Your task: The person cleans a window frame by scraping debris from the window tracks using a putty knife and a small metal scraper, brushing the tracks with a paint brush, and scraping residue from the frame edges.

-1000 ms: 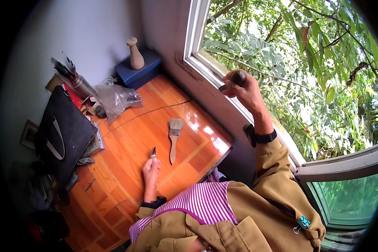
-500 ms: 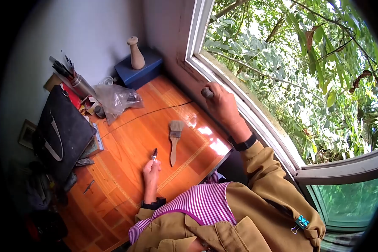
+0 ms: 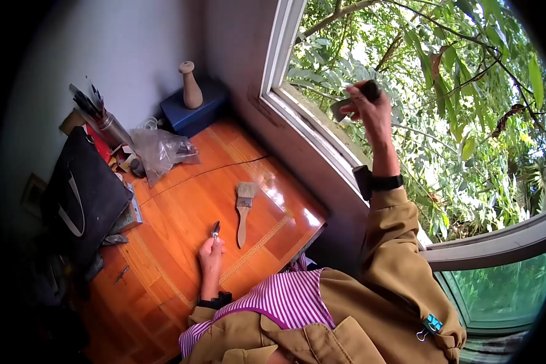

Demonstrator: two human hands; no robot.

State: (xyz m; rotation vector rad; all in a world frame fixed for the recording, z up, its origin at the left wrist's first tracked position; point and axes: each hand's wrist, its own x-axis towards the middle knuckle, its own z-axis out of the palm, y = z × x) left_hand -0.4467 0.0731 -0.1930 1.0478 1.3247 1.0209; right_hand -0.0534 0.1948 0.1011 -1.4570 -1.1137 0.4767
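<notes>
My left hand (image 3: 210, 255) is closed low over the wooden table, left of the paintbrush. From its fingers sticks up a small metal-tipped tool (image 3: 216, 229), dark and shiny at the point. My right hand (image 3: 370, 115) is raised at the open window, gripping a tool with a dark round handle end (image 3: 370, 91) and a flat grey part (image 3: 340, 110) on its far side; I cannot tell its exact kind. A wide paintbrush (image 3: 244, 203) with a wooden handle lies flat on the table, bristles pointing away from me.
A pale wooden pestle-shaped piece (image 3: 190, 88) stands on a blue box (image 3: 194, 114) in the corner. Beside it are a clear plastic bag (image 3: 162, 150), a metal cup (image 3: 112, 129) of pens and a black bag (image 3: 85, 188). A window frame (image 3: 321, 130) borders the table's right side.
My right hand has moved up and right from the window's edge to in front of the foliage, turning the tool so its flat grey part shows. My left hand keeps its grip over the table.
</notes>
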